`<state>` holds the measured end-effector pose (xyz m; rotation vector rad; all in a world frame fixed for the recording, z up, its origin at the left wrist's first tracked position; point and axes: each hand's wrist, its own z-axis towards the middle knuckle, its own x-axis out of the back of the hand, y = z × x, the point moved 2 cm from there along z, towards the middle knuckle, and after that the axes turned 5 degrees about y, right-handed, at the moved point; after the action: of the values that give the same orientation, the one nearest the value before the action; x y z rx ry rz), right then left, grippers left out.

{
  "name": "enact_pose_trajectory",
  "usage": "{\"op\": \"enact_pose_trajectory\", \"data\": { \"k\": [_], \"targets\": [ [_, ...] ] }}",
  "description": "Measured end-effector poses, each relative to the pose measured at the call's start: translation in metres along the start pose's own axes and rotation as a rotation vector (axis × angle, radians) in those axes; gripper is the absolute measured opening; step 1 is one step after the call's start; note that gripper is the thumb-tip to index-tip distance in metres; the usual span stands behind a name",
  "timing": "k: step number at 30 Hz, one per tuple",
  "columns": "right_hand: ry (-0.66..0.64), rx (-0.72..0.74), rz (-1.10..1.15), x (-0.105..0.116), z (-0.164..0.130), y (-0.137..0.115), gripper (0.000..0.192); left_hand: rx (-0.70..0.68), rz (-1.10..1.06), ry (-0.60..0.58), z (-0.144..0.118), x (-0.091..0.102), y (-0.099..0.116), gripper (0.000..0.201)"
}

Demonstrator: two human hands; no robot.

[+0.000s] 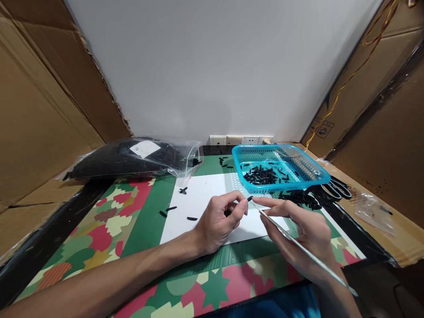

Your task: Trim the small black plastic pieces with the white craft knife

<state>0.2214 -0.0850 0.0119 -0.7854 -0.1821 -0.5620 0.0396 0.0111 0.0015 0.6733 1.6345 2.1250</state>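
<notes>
My left hand (pixel 221 221) is closed, pinching a small black strip-like piece (pixel 250 199) between thumb and forefinger. Something dark also shows within its curled fingers. My right hand (pixel 301 232) grips a slim silver pointed tool (pixel 308 252) like a pen, its thin tip meeting the black piece. The right forefinger reaches out close to that piece. Beneath both hands lies a white sheet (pixel 195 198), with loose black pieces (pixel 192 218) scattered on and beside it.
A blue plastic basket (pixel 281 187) behind my right hand holds many black pieces. More black pieces (pixel 300 199) and scissors (pixel 338 190) lie beside it. A filled plastic bag (pixel 109 159) sits back left. Cardboard walls (pixel 43 79) flank the patterned mat (pixel 145 212).
</notes>
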Motion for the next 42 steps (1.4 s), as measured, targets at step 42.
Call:
{"op": "enact_pose_trajectory", "data": {
  "k": [42],
  "targets": [
    [0.009, 0.126, -0.395, -0.001, 0.007, 0.0, 0.017, 0.027, -0.22, 0.091, 0.006, 0.003, -0.008, 0.047]
  ]
}}
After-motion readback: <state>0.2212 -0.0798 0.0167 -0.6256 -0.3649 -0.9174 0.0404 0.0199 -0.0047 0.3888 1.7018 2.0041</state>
